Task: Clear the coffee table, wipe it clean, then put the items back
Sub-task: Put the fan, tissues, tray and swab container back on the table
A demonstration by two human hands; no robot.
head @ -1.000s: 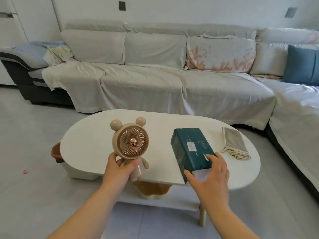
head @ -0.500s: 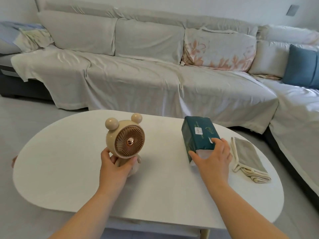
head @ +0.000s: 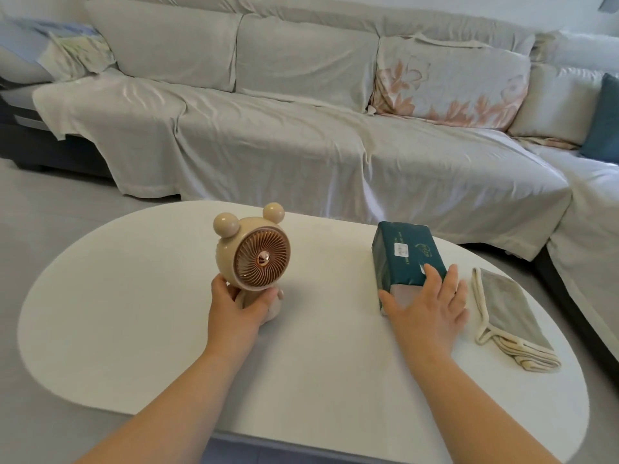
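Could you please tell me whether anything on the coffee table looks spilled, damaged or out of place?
Nothing stands out. The left hand grips the bear-shaped fan at its base, the right hand holds the green tissue pack, and the folded cloth lies beside it on the table. No spills show.

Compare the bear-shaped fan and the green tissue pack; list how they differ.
The bear fan is beige and rounded, with ears; the tissue pack is dark green and boxy. The bear fan stands upright; the tissue pack lies flat. The left hand grips the bear fan's lower body; the right hand holds the tissue pack's near end. Both sit on the white table.
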